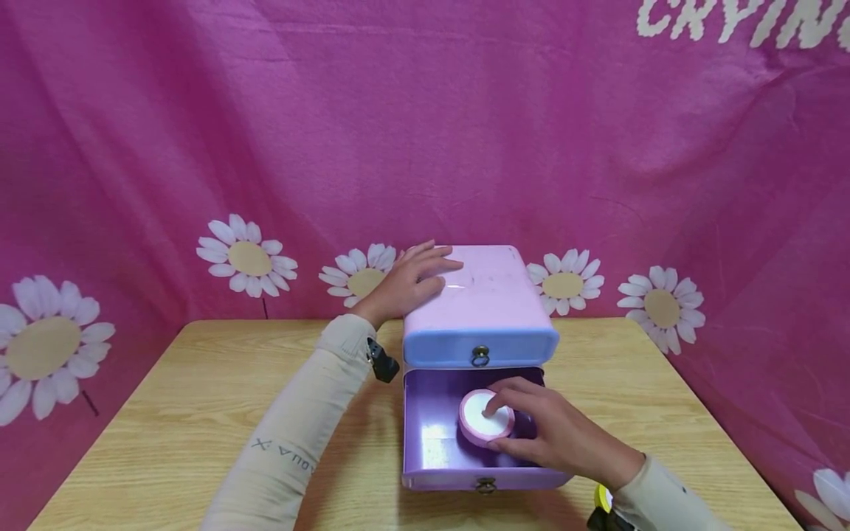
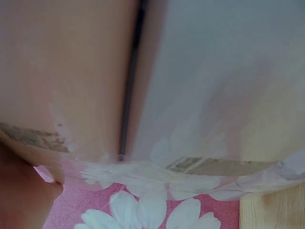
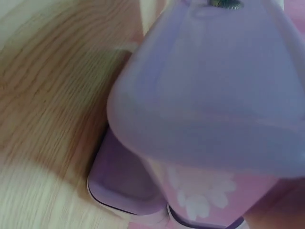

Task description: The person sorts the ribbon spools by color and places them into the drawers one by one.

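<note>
A small chest with a pink top [image 1: 491,287] stands on the table, its blue upper drawer [image 1: 432,348] pushed in. Below, the purple lower drawer [image 1: 425,442] is pulled out. My left hand [image 1: 415,284] rests on the left part of the chest's top, fingers spread. Inside the lower drawer, my right hand [image 1: 547,428] holds a round white disc with a thick pink rim [image 1: 474,413], thumb at its near edge and fingers over its top. The right wrist view shows the purple drawer front [image 3: 205,95] close up; the right fingers are hidden there.
The wooden table [image 1: 232,398] extends on both sides of the chest. A pink cloth with daisies [image 1: 398,147] hangs behind it. A small yellow-and-white thing [image 1: 603,496] shows beside the right wrist, partly covered. Both drawers have ring pulls [image 1: 480,356].
</note>
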The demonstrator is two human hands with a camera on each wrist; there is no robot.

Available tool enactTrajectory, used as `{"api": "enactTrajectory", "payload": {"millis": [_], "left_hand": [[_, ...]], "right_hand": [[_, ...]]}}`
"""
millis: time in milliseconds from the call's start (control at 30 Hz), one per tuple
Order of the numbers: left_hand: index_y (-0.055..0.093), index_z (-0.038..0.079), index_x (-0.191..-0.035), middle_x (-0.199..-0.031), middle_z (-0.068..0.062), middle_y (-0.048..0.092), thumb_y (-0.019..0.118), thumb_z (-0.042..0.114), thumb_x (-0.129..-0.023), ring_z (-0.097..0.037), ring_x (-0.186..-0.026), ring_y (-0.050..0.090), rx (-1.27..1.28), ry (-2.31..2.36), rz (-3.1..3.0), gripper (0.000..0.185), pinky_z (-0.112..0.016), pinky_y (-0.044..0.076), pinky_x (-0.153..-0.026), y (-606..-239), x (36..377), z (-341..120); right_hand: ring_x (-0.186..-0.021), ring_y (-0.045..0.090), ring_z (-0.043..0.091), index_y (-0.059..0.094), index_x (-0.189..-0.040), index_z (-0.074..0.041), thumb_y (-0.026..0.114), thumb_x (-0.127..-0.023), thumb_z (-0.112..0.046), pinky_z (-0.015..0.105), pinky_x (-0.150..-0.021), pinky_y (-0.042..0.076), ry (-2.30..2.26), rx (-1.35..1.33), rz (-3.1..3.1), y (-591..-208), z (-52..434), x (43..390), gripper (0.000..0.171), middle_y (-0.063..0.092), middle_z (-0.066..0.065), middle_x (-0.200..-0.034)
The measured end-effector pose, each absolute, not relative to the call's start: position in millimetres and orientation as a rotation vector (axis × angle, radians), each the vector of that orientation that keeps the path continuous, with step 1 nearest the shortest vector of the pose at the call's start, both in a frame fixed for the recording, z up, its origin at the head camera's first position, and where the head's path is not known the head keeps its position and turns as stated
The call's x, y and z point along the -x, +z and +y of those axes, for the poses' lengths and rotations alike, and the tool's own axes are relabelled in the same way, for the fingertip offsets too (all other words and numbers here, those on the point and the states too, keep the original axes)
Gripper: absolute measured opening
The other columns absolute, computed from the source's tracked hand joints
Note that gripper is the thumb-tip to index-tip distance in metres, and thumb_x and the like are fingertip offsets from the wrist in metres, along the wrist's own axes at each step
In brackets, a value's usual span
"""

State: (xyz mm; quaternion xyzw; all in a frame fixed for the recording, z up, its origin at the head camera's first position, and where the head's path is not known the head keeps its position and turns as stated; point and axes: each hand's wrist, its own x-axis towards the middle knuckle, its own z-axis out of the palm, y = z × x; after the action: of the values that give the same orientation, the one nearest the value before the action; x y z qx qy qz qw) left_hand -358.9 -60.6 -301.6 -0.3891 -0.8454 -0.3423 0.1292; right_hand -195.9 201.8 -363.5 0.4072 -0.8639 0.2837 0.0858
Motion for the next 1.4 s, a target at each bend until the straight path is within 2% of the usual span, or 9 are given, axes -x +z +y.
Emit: {"api": "enactTrajectory", "payload": {"millis": [233,500,833,1400], "left_hand": [[0.062,0.016,-0.131,-0.15,-0.006,0.042,0.046,0.026,-0.095,-0.027,-0.145,0.019,1.122,-0.998,-2.472,0.041,-0.062,0.005,-0.113,-301.5,358.3,-62.1],[0.061,0.017,-0.132,-0.15,-0.006,0.041,0.045,0.027,-0.095,-0.029,-0.145,0.019,1.124,-1.006,-2.479,0.041,-0.06,0.005,-0.113,-301.6,357.6,-60.9],[0.061,0.017,-0.132,-0.151,-0.005,0.041,0.045,0.027,-0.095,-0.027,-0.145,0.018,1.108,-1.0,-2.49,0.042,-0.06,0.004,-0.114,-301.5,358.1,-60.5],[0.06,0.017,-0.133,-0.151,-0.005,0.04,0.046,0.024,-0.095,-0.028,-0.145,0.018,1.103,-1.002,-2.503,0.041,-0.056,0.004,-0.115,-300.2,358.3,-60.7]], "right_hand": [[-0.106,0.057,0.008,0.061,-0.102,-0.028,0.075,-0.083,-0.038,0.031,-0.088,0.051,0.791,-1.288,-2.592,-365.9,199.8,204.2,0.025,0.06,-0.008,-0.118],[-0.11,0.055,0.009,0.062,-0.101,-0.03,0.078,-0.08,-0.036,0.034,-0.091,0.05,0.739,-1.232,-2.719,-366.1,197.8,205.4,0.027,0.059,-0.007,-0.122],[-0.107,0.057,0.009,0.063,-0.1,-0.025,0.081,-0.077,-0.028,0.032,-0.088,0.051,0.676,-1.268,-2.665,-369.4,195.6,207.9,0.03,0.06,-0.005,-0.12],[-0.112,0.056,0.017,0.065,-0.103,-0.023,0.079,-0.081,-0.027,0.039,-0.092,0.05,0.66,-1.255,-2.743,-367.5,196.4,209.8,0.027,0.059,0.003,-0.126]]}}
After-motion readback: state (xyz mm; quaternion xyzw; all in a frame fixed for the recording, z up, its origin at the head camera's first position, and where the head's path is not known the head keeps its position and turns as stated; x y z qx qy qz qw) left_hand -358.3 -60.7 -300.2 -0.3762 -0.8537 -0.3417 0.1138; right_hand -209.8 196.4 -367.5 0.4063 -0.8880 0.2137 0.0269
